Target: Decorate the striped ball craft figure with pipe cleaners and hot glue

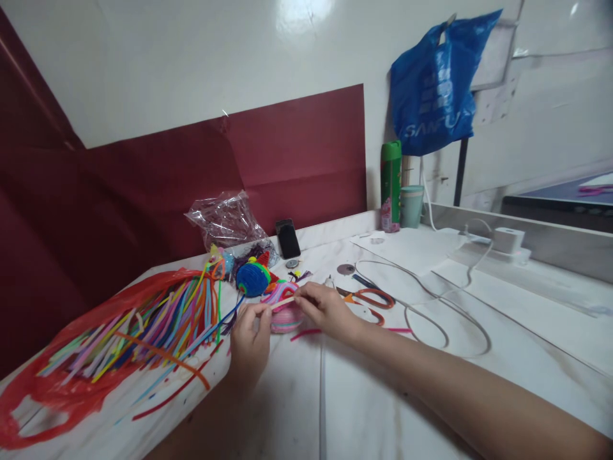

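Over the marble-patterned table, my left hand [249, 337] and my right hand [330, 312] pinch a short pale pipe cleaner [283, 303] stretched between them. Right behind and below it sits a rounded craft piece [286, 321] wound in pink, red and greenish stripes, partly hidden by my fingers. A blue wrapped ball figure [253, 278] with green, yellow and red parts stands just beyond my left hand. Past my right hand lie orange-handled scissors [376, 298]. A loose pink pipe cleaner [306, 333] rests under my right hand.
Left, many coloured pipe cleaners [179, 319] lie on a red plastic bag [71, 399]. At the back are a clear plastic bag [227, 220] and a phone [288, 238]. A white cable [479, 329], a green bottle [391, 185] and a cup [412, 206] are right.
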{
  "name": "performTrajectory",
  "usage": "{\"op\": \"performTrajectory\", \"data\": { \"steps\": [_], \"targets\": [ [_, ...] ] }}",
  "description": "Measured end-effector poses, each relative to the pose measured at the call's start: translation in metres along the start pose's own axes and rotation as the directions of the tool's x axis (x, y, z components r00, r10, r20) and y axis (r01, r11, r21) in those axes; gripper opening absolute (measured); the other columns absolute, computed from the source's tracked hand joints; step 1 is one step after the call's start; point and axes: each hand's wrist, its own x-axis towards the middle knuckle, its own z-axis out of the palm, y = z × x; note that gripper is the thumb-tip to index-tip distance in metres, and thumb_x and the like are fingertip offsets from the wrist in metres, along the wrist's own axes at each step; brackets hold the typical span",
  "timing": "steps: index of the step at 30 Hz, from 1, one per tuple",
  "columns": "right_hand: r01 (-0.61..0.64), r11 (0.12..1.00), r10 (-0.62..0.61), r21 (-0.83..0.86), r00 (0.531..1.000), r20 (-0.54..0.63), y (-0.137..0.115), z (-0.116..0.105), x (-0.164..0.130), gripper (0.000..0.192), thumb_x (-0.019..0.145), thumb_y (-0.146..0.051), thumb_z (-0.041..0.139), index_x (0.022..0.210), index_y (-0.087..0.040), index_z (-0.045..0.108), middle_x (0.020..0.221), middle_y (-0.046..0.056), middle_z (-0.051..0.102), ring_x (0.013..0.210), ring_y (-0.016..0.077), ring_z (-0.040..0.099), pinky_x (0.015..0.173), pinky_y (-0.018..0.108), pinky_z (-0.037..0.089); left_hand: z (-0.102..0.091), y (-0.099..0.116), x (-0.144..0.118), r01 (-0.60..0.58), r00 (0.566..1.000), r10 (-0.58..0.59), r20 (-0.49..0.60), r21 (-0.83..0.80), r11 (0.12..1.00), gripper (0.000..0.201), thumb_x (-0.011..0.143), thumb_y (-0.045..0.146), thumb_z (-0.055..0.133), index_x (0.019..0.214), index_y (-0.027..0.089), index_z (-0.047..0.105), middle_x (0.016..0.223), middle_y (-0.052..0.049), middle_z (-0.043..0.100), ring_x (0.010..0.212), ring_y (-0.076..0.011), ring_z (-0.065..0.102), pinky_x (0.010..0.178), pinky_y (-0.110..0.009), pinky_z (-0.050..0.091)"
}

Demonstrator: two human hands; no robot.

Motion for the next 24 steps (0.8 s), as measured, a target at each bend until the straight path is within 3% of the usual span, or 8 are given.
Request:
{"op": "performTrajectory", "data": {
  "steps": [6,8,10,12,14,16,20,24],
  "targets": [
    [0.066,0.997,-0.068,0.027,0.993,0.097,-0.003,-0.004,0.001,0.014,0.084,-0.017,0.05,0.078,-0.017,0.062,0.073,0.002,0.063,0.067,0.0119,0.057,0.065,0.022,0.046,-0.002,0.009,0.002,-0.262,0.964,0.258,0.069,0.05,0.964,0.011,0.075,0.025,0.06,0.08,0.023,0.069,0.076,-0.003,0.067,0.077,-0.0199,0.059,0.077,-0.031,0.044],
    [0.055,0.997,-0.063,0.061,0.988,0.138,-0.006,-0.004,0.002,0.014,0.084,-0.017,0.05,0.077,-0.016,0.062,0.074,0.002,0.063,0.068,0.0118,0.058,0.066,0.022,0.046,-0.003,0.014,0.0,-0.257,0.961,0.252,0.112,0.03,0.966,0.01,0.075,0.026,0.06,0.078,0.023,0.07,0.07,-0.003,0.067,0.071,-0.0189,0.058,0.071,-0.029,0.044],
    [0.007,0.993,-0.027,0.117,0.986,0.167,-0.008,-0.006,0.004,0.013,0.083,-0.018,0.05,0.082,-0.016,0.063,0.075,0.002,0.064,0.068,0.0119,0.059,0.066,0.022,0.047,-0.003,0.019,-0.003,-0.13,0.981,0.129,0.144,-0.002,0.992,0.01,0.073,0.029,0.062,0.073,0.022,0.069,0.065,-0.002,0.066,0.064,-0.0176,0.058,0.064,-0.027,0.044],
    [-0.068,0.983,0.045,0.17,0.989,0.138,-0.006,-0.013,0.01,0.017,0.084,-0.022,0.05,0.094,-0.016,0.062,0.075,0.001,0.065,0.065,0.0114,0.059,0.063,0.022,0.048,-0.002,0.024,-0.006,0.086,0.979,-0.072,0.188,-0.068,0.994,0.014,0.071,0.034,0.063,0.07,0.02,0.067,0.06,-0.001,0.064,0.057,-0.0162,0.056,0.057,-0.026,0.043],
    [-0.151,0.972,0.147,0.18,0.988,0.037,0.002,-0.028,0.019,0.024,0.084,-0.025,0.049,0.104,-0.016,0.058,0.072,0.0,0.064,0.057,0.0101,0.056,0.058,0.022,0.048,0.001,0.028,-0.009,0.293,0.93,-0.244,0.275,-0.153,0.944,0.02,0.071,0.039,0.063,0.069,0.019,0.064,0.054,0.0,0.061,0.051,-0.0143,0.054,0.051,-0.024,0.041],
    [-0.246,0.961,0.255,0.124,0.965,-0.065,0.016,-0.051,0.029,0.019,0.082,-0.025,0.051,0.095,-0.016,0.06,0.071,0.0,0.063,0.052,0.0086,0.054,0.054,0.021,0.047,0.006,0.03,-0.013,0.417,0.874,-0.317,0.369,-0.231,0.879,0.025,0.071,0.043,0.061,0.067,0.018,0.059,0.052,0.001,0.059,0.047,-0.0122,0.052,0.048,-0.022,0.04],
    [-0.445,0.895,0.43,-0.038,0.882,-0.19,0.05,-0.104,0.03,0.015,0.08,-0.021,0.047,0.084,-0.014,0.06,0.067,0.001,0.062,0.046,0.007,0.052,0.044,0.018,0.042,0.019,0.025,-0.027,0.526,0.79,-0.352,0.502,-0.26,0.81,0.031,0.068,0.048,0.062,0.065,0.018,0.054,0.054,0.0,0.061,0.043,-0.0119,0.052,0.045,-0.022,0.038],
    [-0.548,0.817,0.514,-0.179,0.833,-0.204,0.073,-0.137,0.002,0.016,0.08,-0.018,0.046,0.079,-0.012,0.06,0.064,0.003,0.063,0.045,0.0076,0.052,0.042,0.017,0.04,0.03,0.014,-0.04,0.437,0.814,-0.278,0.511,-0.222,0.872,0.032,0.069,0.049,0.062,0.07,0.018,0.058,0.065,-0.004,0.066,0.062,-0.0176,0.062,0.059,-0.026,0.048]
  ]
}}
